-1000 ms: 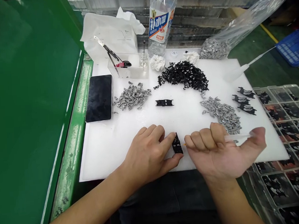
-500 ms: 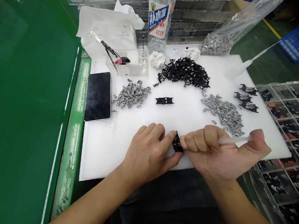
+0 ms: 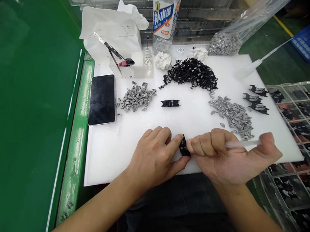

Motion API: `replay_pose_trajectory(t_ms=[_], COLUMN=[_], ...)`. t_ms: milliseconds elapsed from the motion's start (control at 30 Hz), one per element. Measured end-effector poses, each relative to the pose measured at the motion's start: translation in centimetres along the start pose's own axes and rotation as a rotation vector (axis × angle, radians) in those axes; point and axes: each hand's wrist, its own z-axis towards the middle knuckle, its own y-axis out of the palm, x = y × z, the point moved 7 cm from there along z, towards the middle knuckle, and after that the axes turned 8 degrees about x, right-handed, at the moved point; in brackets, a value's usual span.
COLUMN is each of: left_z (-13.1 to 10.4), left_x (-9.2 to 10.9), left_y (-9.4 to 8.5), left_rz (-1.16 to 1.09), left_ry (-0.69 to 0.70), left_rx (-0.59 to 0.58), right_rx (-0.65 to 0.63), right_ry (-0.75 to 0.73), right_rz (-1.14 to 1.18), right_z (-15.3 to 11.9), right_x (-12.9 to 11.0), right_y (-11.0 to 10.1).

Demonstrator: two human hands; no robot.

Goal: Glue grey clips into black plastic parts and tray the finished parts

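Head view: left hand pinches the part (likely light, stiff; hold its ends); right hand grips a tube.

Gotta be a factory workshop: a heap of tiny black parts and piles of gray pieces on a white worktop, compartment tray off its right edge, stacked clear trays past the far edge.
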Motion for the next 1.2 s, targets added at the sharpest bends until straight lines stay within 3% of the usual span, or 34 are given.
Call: replay_pose_trajectory(t_ms=[900,1200], left_z=[-0.04,0.07], left_x=[0.03,-0.04], left_y=[0.01,0.16], left_rz=[0.009,0.008], left_ry=[-0.003,-0.065], left_rx=[-0.017,-0.017], right_rx=[0.028,0.001], right_ry=[-0.027,-0.061], right_rz=[-0.013,-0.001], right_z=[-0.35,-0.60], right_x=[-0.09,-0.27], right_y=[-0.35,-0.10])
